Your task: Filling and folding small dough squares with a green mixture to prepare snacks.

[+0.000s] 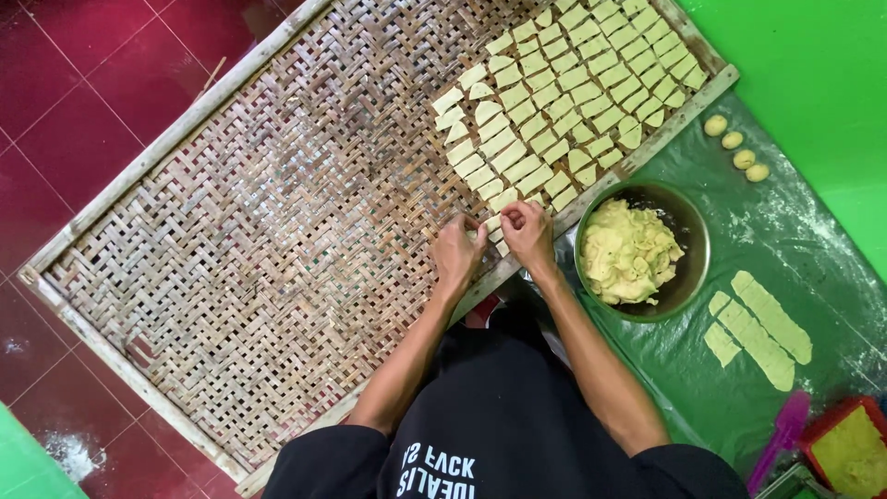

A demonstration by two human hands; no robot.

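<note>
I start with my own hands, close together at the near edge of the woven bamboo tray (259, 240). My left hand (455, 251) and my right hand (528, 231) both have their fingers curled in, pinching a small pale dough piece (492, 225) between them; it sits at the lower end of the laid-out pieces, just above the tray's wooden rim. I cannot tell whether the piece already rests on the weave or is held just clear of it.

To do this well, I judge I should keep the pinch light so the soft dough does not stretch, set the piece flat, and line it up with the rows of cut dough (564, 92) without overlapping its neighbours.

Just to my right stands a metal bowl (688, 231) heaped with yellow dough scraps, on a green plastic sheet (795, 231) dusted with flour. Beside the bowl lie long dough strips (758, 328), and nearer the corner a purple scraper (783, 434) and a red tray (845, 444).

Farther off, four small dough balls (736, 151) sit near the tray's top corner. The floor is dark red tile (83, 111), with a green surface (813, 55) beyond.
</note>
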